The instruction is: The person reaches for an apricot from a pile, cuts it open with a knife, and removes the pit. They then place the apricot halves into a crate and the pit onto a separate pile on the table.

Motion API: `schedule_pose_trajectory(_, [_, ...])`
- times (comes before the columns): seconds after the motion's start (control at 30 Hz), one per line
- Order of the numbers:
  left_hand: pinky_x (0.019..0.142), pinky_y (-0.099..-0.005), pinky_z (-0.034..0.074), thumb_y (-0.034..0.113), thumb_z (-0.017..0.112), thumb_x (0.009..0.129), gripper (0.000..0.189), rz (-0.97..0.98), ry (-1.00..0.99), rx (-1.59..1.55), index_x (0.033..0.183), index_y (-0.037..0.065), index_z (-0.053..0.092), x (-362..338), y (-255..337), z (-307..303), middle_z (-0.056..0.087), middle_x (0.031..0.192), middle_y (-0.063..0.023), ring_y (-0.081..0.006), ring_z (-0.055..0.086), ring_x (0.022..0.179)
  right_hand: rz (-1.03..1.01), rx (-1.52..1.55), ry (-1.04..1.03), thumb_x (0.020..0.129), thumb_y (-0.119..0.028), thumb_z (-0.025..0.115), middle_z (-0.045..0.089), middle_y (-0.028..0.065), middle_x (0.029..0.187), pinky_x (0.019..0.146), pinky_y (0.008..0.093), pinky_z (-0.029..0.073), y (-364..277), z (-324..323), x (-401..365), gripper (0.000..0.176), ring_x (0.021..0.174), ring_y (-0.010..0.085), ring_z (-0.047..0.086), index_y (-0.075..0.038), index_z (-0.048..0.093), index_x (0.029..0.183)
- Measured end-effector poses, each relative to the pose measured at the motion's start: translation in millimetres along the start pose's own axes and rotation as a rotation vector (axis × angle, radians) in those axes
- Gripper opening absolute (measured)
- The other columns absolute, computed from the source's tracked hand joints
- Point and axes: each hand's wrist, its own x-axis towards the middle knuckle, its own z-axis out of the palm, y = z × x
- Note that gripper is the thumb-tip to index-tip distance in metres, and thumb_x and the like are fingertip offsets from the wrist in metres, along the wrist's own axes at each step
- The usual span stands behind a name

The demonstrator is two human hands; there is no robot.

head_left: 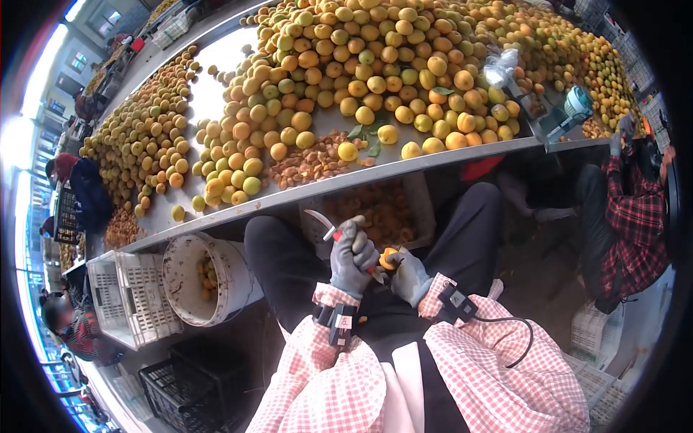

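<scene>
My left hand, in a grey glove, is closed around the red handle of a small curved knife, its blade pointing up and left. Beside it, my right hand, also gloved, grips an orange apricot between thumb and fingers. The fruit looks cut, though the fingers cover part of it. Both hands are above my lap, close together. Below the table edge, a crate holds many opened apricot pieces. A heap of brown apricot pits lies on the metal table ahead.
Whole apricots are piled across the table. At left stand a white bucket with some fruit and white plastic crates. A black crate is on the floor. A bottle stands near a person in a plaid shirt at right.
</scene>
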Motion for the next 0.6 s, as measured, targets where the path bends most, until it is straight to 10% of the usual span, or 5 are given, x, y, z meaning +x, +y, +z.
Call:
schedule_pose_trajectory(0.33, [0.035, -0.0212, 0.022, 0.025, 0.047, 0.101, 0.024, 0.055, -0.054, 0.040, 0.110, 0.006, 0.059, -8, 23, -3, 0.033, 0.055, 0.0056, -0.0041, 0.025, 0.039, 0.067, -0.285, 0.095, 0.089, -0.008, 0.051, 0.061, 0.0156, 0.106, 0.083, 0.0365, 0.054, -4, 14, 19, 0.025, 0.092, 0.0225, 0.065, -0.001, 0.054, 0.112])
schedule_pose_trajectory(0.37, [0.034, -0.0214, 0.022, 0.025, 0.047, 0.101, 0.024, 0.074, -0.058, 0.039, 0.110, 0.006, 0.059, -8, 28, -2, 0.033, 0.055, 0.0056, -0.0041, 0.025, 0.038, 0.194, -0.483, -0.428, 0.093, -0.016, 0.053, 0.064, 0.0145, 0.102, 0.080, 0.0389, 0.054, 0, 0, 28, 0.020, 0.091, 0.0267, 0.064, -0.003, 0.059, 0.106])
schedule_pose_trajectory(0.4, [0.033, -0.0214, 0.022, 0.026, 0.048, 0.101, 0.025, 0.111, -0.073, 0.042, 0.111, 0.006, 0.059, -10, 36, 3, 0.033, 0.054, 0.0057, -0.0040, 0.024, 0.038, 0.287, -0.432, -0.381, 0.090, -0.015, 0.059, 0.064, 0.0121, 0.103, 0.082, 0.0347, 0.052, 3, 16, 2, 0.018, 0.093, 0.0241, 0.063, -0.003, 0.061, 0.104])
schedule_pose_trajectory(0.43, [0.033, -0.0208, 0.023, 0.026, 0.050, 0.100, 0.026, 0.157, -0.108, 0.056, 0.112, 0.005, 0.059, -12, 46, 6, 0.033, 0.054, 0.0058, -0.0037, 0.025, 0.037, -0.003, -0.779, -0.842, 0.088, -0.015, 0.063, 0.064, 0.0099, 0.104, 0.085, 0.0313, 0.049, 2, 25, -13, 0.023, 0.098, 0.0206, 0.061, -0.002, 0.062, 0.108])
schedule_pose_trajectory(0.6, [0.035, -0.0197, 0.024, 0.026, 0.048, 0.101, 0.026, 0.298, -0.265, 0.104, 0.112, 0.005, 0.059, -27, 90, 18, 0.037, 0.058, 0.0059, -0.0028, 0.027, 0.038, 0.082, -1.470, -1.180, 0.089, -0.016, 0.063, 0.062, 0.0069, 0.111, 0.096, 0.0309, 0.043, -2, 75, -44, 0.029, 0.107, 0.0161, 0.056, -0.002, 0.061, 0.115])
